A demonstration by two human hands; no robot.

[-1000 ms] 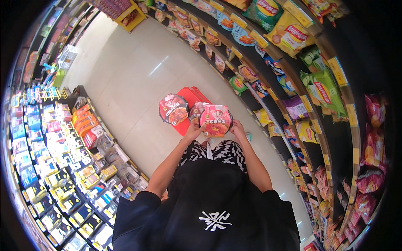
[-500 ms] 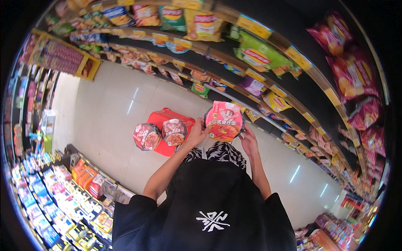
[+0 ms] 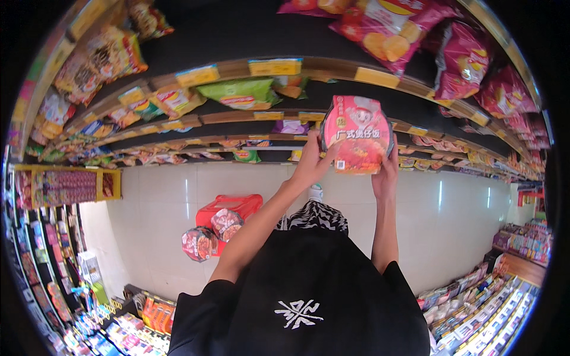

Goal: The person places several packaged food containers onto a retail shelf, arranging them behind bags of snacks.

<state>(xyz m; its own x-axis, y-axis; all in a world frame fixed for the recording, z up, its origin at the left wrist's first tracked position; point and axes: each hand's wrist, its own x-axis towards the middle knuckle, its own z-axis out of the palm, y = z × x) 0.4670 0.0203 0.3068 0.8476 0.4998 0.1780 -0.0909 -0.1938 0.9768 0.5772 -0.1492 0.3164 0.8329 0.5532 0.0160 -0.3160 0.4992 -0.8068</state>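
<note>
Between my two hands is an instant-meal tub (image 3: 359,135) with a pink-and-red printed lid and a dark rim, held up in front of the shelves. My left hand (image 3: 314,163) grips its left side, with the thumb toward the front edge. On the opposite side, my right hand (image 3: 386,169) wraps round the rim. Down on the left, a similar round tub (image 3: 227,224) rests on a red plastic stool or basket (image 3: 237,203); I cannot tell which. Another such tub (image 3: 200,244) is at its left edge. My left forearm partly covers them.
Tiers of dark shelving (image 3: 231,38) curve across the far side. They carry magenta chip bags (image 3: 395,32), a green chip bag (image 3: 239,94) and yellow price tags. A yellow-framed display (image 3: 65,187) stands at left. Stocked racks (image 3: 475,320) flank me on both near sides, around the tiled floor (image 3: 157,237).
My view has turned toward the shelves, which look nearer. Both hands have raised the tub farther out and to the right. The red piece and its tubs appear lower and farther left.
</note>
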